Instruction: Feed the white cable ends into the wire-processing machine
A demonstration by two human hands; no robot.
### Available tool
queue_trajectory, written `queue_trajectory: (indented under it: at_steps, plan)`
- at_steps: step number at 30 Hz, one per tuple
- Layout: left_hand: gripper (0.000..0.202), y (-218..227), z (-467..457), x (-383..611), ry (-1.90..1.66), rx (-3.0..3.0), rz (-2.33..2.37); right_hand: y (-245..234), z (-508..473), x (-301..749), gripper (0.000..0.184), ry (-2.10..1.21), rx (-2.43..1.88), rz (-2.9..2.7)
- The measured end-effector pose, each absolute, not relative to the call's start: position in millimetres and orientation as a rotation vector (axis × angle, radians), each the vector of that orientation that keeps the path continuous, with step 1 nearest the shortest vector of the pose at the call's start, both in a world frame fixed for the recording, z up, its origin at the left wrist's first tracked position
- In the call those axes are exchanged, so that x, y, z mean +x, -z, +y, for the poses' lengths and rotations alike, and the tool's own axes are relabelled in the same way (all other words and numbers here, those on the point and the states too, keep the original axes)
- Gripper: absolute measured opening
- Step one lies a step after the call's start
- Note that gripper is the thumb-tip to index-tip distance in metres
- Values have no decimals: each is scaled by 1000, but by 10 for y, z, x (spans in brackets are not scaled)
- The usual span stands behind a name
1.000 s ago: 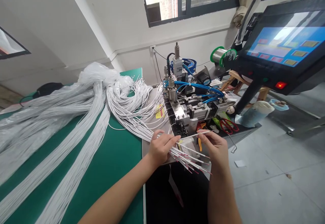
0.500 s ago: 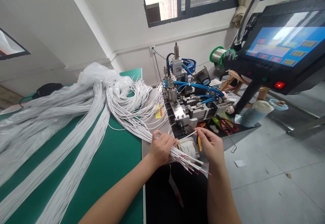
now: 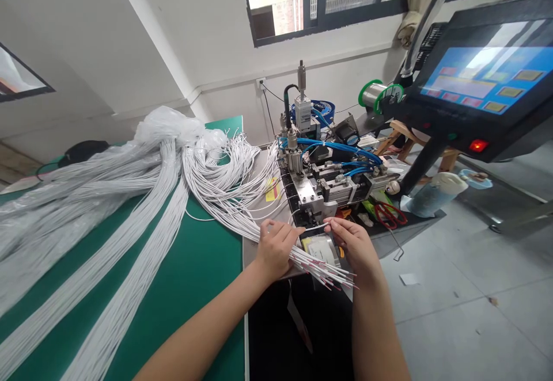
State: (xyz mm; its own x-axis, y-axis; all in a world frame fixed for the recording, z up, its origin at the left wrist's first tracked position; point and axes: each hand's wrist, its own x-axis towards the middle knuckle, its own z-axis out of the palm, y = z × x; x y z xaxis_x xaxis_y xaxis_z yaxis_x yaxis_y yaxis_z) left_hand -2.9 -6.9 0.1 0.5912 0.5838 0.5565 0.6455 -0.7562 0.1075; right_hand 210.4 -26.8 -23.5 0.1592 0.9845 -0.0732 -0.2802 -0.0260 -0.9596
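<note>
My left hand (image 3: 276, 248) is closed round a bundle of white cables (image 3: 322, 269), whose pinkish-red wire ends fan out toward my right forearm. Between thumb and fingers, my right hand (image 3: 348, 236) pinches the end of one single white cable (image 3: 316, 228), drawn up from the bundle. That cable runs across just in front of the metal machine (image 3: 309, 194) with its blue air hoses. The rest of the bundle curves back to a large heap of white cables (image 3: 224, 168) on the table. Under the single cable stands a pale, round container (image 3: 322, 248), partly hidden.
A green table (image 3: 207, 294) spreads to my left, with more cables under clear plastic (image 3: 108, 191). At right hang a lit control screen (image 3: 488, 82) and a green-rimmed wire spool (image 3: 375, 96). Red-handled scissors (image 3: 389, 214) and a plastic jug (image 3: 436, 194) lie beyond my right hand.
My right hand has moved slightly left and closer to the machine front, bringing the single cable's end with it. My left hand stays almost in place on the bundle.
</note>
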Motion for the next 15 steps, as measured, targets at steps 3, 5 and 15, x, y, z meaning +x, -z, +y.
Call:
queue_trajectory:
  at_steps: [3,5,15]
  plan:
    - [37,-5,-66,-30,885,-2702,-1038,233,-250,2096,33,-1217,-1151,-873]
    - [39,-12,-70,-31,885,-2678,-1044,214,-237,2091,32,-1138,-1205,-930]
    - [37,-12,-84,-21,824,-2601,-1110,189,-147,2104,27,-719,-1431,-1404]
